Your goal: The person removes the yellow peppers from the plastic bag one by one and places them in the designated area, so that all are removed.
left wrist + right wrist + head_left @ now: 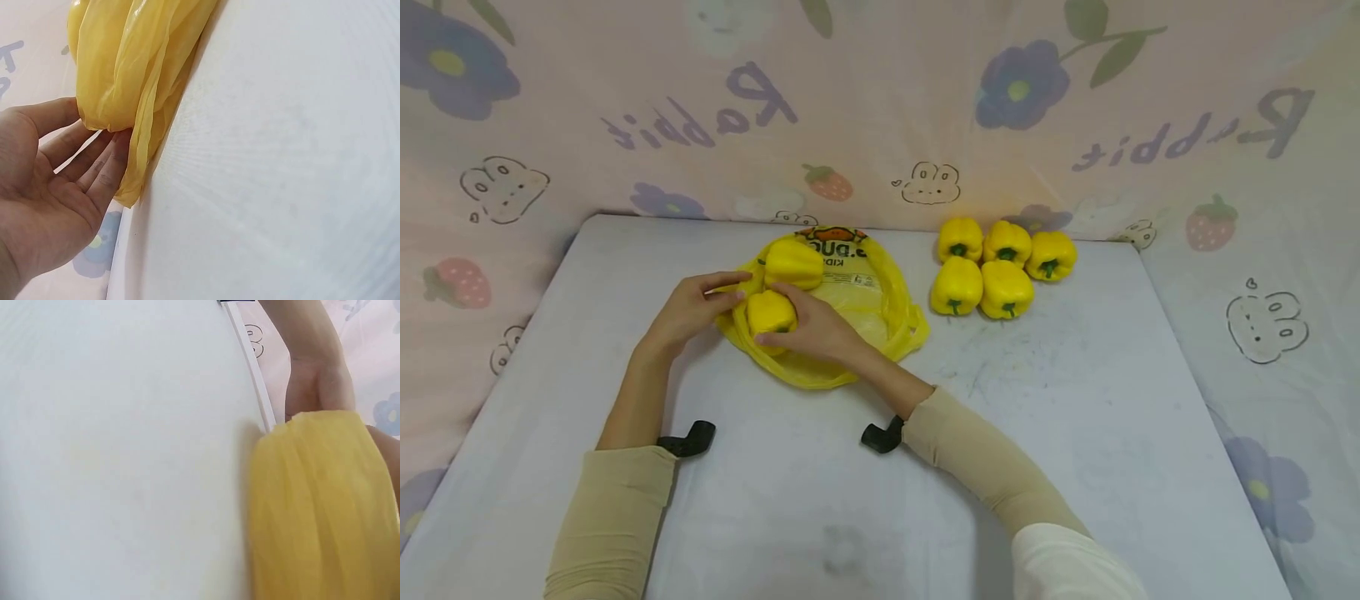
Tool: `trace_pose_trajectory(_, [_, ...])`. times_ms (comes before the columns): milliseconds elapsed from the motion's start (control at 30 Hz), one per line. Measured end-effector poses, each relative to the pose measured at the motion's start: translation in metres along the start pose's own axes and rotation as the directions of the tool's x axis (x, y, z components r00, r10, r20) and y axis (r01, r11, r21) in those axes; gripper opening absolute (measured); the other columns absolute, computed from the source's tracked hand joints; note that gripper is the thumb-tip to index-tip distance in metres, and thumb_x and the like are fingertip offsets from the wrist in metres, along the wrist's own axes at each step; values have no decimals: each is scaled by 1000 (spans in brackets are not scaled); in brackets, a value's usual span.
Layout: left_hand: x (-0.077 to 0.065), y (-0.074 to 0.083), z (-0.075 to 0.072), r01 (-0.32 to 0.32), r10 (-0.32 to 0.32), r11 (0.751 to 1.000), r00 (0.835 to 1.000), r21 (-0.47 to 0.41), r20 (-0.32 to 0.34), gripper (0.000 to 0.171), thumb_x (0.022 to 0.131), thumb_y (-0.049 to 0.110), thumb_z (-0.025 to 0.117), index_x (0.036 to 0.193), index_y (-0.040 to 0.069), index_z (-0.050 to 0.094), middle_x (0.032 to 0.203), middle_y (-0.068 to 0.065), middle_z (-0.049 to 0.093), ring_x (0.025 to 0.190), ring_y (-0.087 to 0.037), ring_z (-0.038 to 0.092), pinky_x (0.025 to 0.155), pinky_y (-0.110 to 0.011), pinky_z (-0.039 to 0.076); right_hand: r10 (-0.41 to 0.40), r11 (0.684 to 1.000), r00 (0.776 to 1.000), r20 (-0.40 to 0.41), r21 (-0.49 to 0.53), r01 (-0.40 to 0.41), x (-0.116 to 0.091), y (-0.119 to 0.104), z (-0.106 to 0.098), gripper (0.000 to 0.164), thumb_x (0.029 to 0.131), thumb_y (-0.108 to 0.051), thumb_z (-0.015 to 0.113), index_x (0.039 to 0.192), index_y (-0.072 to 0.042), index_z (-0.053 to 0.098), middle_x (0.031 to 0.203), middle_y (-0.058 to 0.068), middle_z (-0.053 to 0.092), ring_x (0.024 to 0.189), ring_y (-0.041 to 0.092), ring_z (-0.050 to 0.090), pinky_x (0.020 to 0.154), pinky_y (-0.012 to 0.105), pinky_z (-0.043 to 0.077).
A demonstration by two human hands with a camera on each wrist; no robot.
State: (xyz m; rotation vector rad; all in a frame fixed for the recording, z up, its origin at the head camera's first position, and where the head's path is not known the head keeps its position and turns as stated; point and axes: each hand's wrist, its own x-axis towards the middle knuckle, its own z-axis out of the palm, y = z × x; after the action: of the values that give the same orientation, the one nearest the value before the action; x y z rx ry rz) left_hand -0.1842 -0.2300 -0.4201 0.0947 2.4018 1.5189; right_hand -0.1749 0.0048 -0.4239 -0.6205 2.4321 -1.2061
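Observation:
A yellow plastic bag (857, 308) with printing on its far side lies spread open on the table. My right hand (820, 329) reaches over it and grips a yellow bell pepper (770, 312) at the bag's left side. Just beyond, a second yellow bell pepper (796, 265) lies inside the bag. On the left, the fingers of my left hand (688, 308) touch the bag's outer wall. In the left wrist view, that hand (62, 169) has its fingers extended against the bag (119, 69). The bag's wall (319, 506) hides the right fingers in the right wrist view.
Several yellow bell peppers (982, 268) stand grouped on the white table (790, 500), right of the bag. A printed cloth (880, 117) hangs behind the table. Black wrist mounts (688, 439) stick out near both sleeves.

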Motion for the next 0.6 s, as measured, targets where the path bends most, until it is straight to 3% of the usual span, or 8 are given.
trace_pose_trajectory(300, [-3,-1,0,11,-11,1000,1000,6,-4,51,100,32,61,144,8,53,152,-14,43,131,-31,50,102,-36,45,14,1000,1000,-13,1,-14,-1,0,8,90,83,-58,73,157,-30,29,151,-4,46,131,11,46,109,36,37])
trace_pose_trajectory(600, [0,-3,-1,14,-14,1000,1000,2,-17,49,99,34,62,142,9,56,151,-13,44,130,-29,51,94,-24,46,-14,1000,997,-80,-8,13,-3,2,2,88,79,-56,78,154,-28,39,141,-1,57,111,8,55,97,30,44])
